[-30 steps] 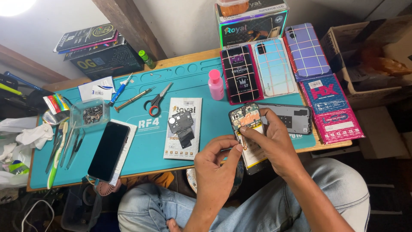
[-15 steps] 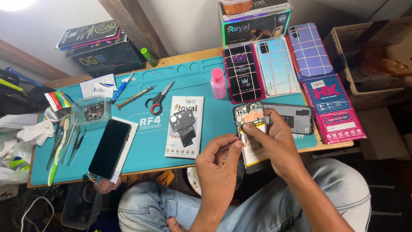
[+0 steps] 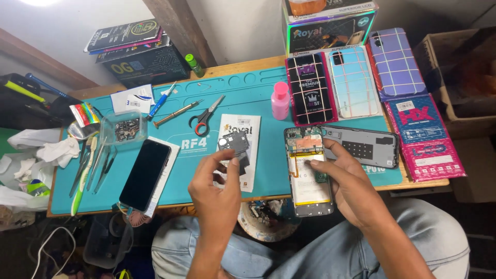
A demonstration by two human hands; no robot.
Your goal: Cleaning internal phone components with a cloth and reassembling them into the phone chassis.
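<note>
We are partway into stripping an opened phone (image 3: 309, 170), which lies face down at the near right edge of the teal work mat (image 3: 258, 98), its battery and copper-coloured upper board exposed. Our right hand (image 3: 347, 178) rests on it, fingers spread and loosely curled over the battery area, steadying rather than clamping; thumb and forefinger touch the battery face. Our left hand (image 3: 217, 181) hovers left of the phone, above the near edge of the mat, thumb and forefinger pinched nearly closed; whether they grip a small part we cannot tell. Just beyond it, a dark inner cover plate (image 3: 235, 144) lies on a white booklet (image 3: 238, 150). The grey back cover (image 3: 361, 146) lies just right of the phone. We judge the step as internal disassembly; the next move calls for a fine, steady pinch.
</note>
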